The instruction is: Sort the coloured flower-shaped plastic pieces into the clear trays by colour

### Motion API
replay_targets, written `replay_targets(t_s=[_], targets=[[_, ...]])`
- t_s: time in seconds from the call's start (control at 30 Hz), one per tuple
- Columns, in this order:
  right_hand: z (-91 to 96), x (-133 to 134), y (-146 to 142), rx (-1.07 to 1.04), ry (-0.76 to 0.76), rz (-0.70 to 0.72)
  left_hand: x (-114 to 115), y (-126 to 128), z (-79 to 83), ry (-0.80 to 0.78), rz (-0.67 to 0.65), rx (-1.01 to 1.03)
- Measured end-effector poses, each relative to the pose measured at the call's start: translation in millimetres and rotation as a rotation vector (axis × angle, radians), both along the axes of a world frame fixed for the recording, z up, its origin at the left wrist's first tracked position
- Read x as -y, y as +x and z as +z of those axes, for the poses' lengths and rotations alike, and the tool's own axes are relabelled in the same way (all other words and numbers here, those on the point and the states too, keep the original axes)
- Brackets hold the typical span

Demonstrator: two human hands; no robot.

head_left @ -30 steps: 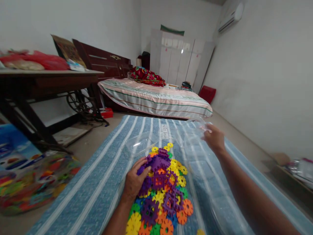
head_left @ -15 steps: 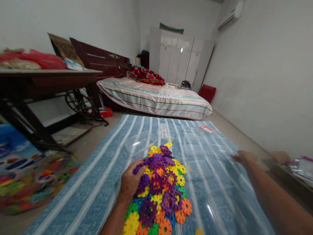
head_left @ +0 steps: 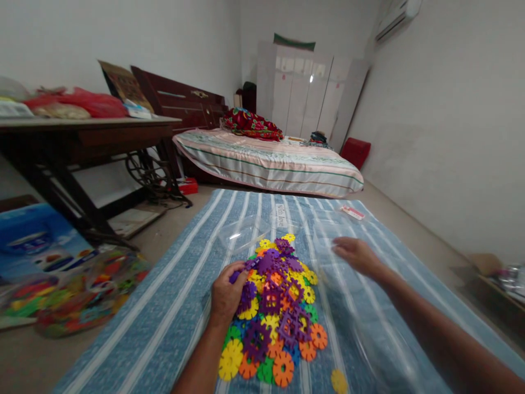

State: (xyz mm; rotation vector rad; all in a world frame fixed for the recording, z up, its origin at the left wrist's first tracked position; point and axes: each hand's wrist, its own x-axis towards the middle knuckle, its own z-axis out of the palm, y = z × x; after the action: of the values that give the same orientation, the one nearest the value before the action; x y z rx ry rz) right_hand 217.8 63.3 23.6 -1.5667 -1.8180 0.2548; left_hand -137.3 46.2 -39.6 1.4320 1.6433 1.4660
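Observation:
My left hand [head_left: 228, 293] rests at the left edge of a heap of plastic building pieces, thumb and fingers closed on a purple piece [head_left: 235, 277]. The heap mixes yellow snowflake discs [head_left: 230, 359], orange discs [head_left: 283, 368], some green and blue ones, and purple square-framed pieces [head_left: 271, 301]. My right hand [head_left: 357, 255] hovers right of the heap over a clear plastic box [head_left: 324, 230]. Its fingers point left, loosely stretched, and I see nothing in them. Behind the heap stands another clear box [head_left: 238, 232]. A lone yellow disc [head_left: 339, 381] lies near the front.
A striped blue cloth [head_left: 164, 306] covers the work surface, with a small pink-and-white packet [head_left: 353, 213] at its far right. Large clear plastic [head_left: 381, 339] lies at the front right. Bags of colourful pieces [head_left: 82, 301] sit on the floor at left; a bed [head_left: 266, 169] stands beyond.
My right hand has moved left, from the right side of the cloth toward the heap. My left hand stays at the heap with the purple piece. The view has shifted slightly.

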Motion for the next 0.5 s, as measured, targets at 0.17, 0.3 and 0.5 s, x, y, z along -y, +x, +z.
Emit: replay_targets(t_s=[0.17,0.3,0.5], targets=[[-20.9,-4.0,-108.2,0.122,-0.324,0.144,5.8,0.1,-0.4,0.017,-0.006,-0.03],[-23.1,-12.8,-138.8,0.185,-0.445,0.065,8.7,4.8,0.3,-0.009,-0.022,-0.063],[-26.0,-5.5,-165.0,0.097,-0.407,0.105,9.6,11.4,3.7,-0.035,-0.081,-0.022]])
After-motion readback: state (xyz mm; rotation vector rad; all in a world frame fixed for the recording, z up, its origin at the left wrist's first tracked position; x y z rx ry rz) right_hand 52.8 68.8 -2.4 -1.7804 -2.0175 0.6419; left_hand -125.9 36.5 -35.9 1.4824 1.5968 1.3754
